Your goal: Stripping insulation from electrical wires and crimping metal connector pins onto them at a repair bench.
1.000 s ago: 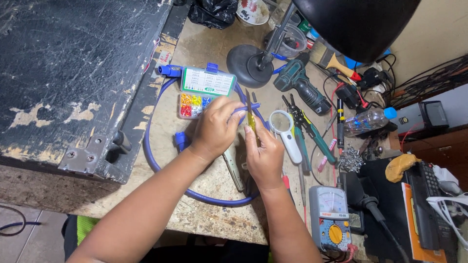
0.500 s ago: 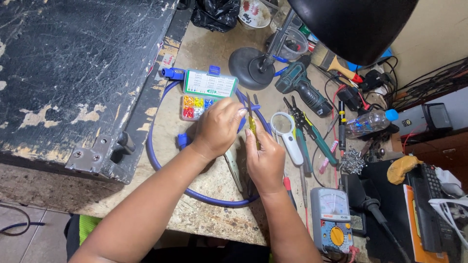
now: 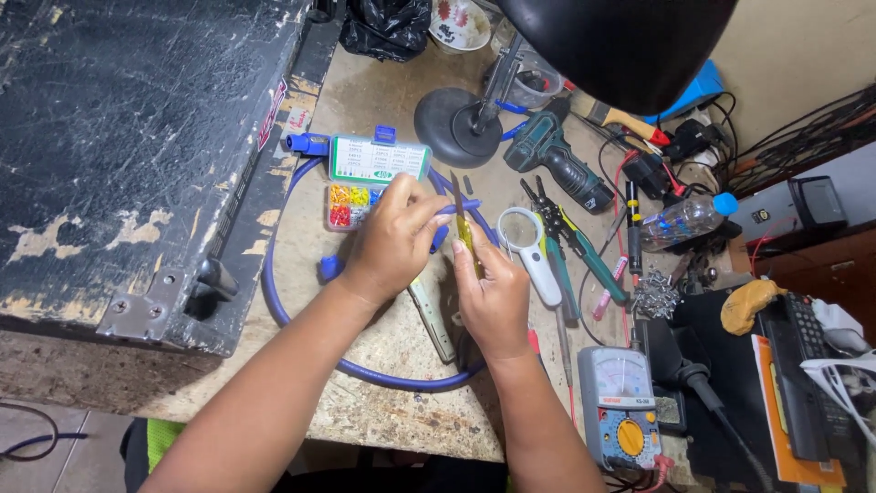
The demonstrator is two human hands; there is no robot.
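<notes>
Centre frame, over counter (image 3: 383,100): left hand (image 3: 394,239) pinched blue cable end (image 3: 461,208), pointing right. Right hand (image 3: 494,297) gripped yellow-handled tool (image 3: 468,239), long axis running up-frame, blade just beside cable tip. Both hands near touching; cable lay up-left of right hand.

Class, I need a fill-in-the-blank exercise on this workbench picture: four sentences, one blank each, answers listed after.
1. The left hand pinches the end of a cable whose colour is ____.
2. The right hand holds a tool with a ____ handle.
3. The magnifying glass lies on the ____ side of the right hand.
4. The multimeter has a dial coloured ____.

Answers: blue; yellow; right; orange
</notes>
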